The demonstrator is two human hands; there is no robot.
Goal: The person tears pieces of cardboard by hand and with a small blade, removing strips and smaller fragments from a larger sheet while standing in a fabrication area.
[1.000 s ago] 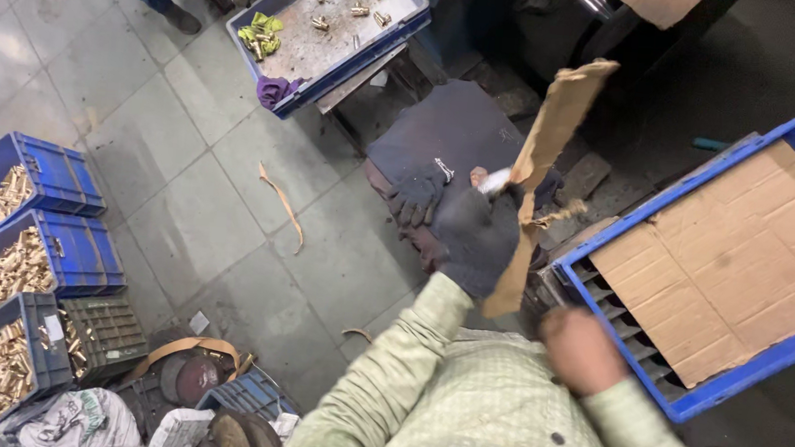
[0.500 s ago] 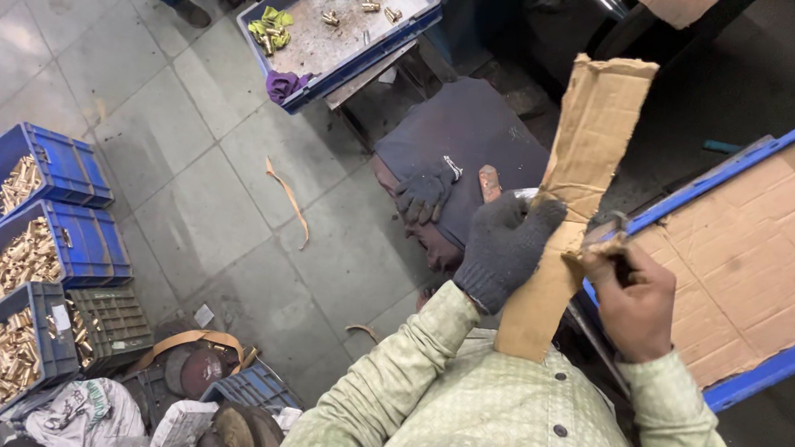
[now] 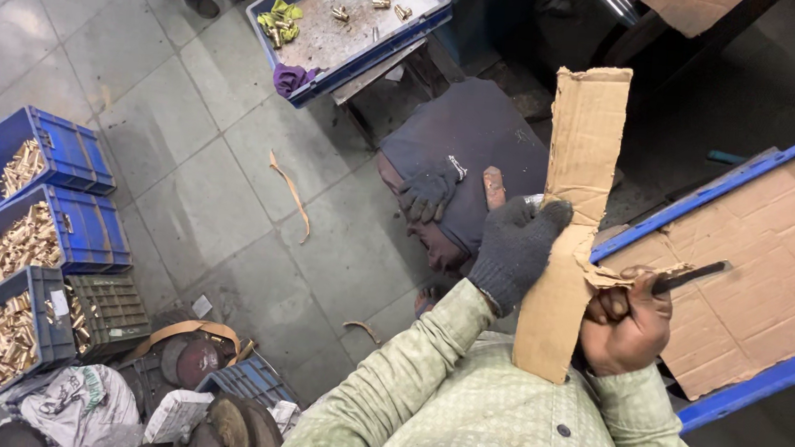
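Rising upright since a moment ago, the cardboard strip [image 3: 576, 219] now sits clamped in the gloved left hand [image 3: 514, 250], while the bare right hand [image 3: 624, 322], fist closed round a dark blade [image 3: 691, 276], cuts in just beside that grip.

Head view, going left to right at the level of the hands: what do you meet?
Blue plastic crates of brass parts → thin tan strip on the grey tiled floor → dark-gloved left hand → tall brown cardboard strip → bare right hand → cardboard-lined blue tray.
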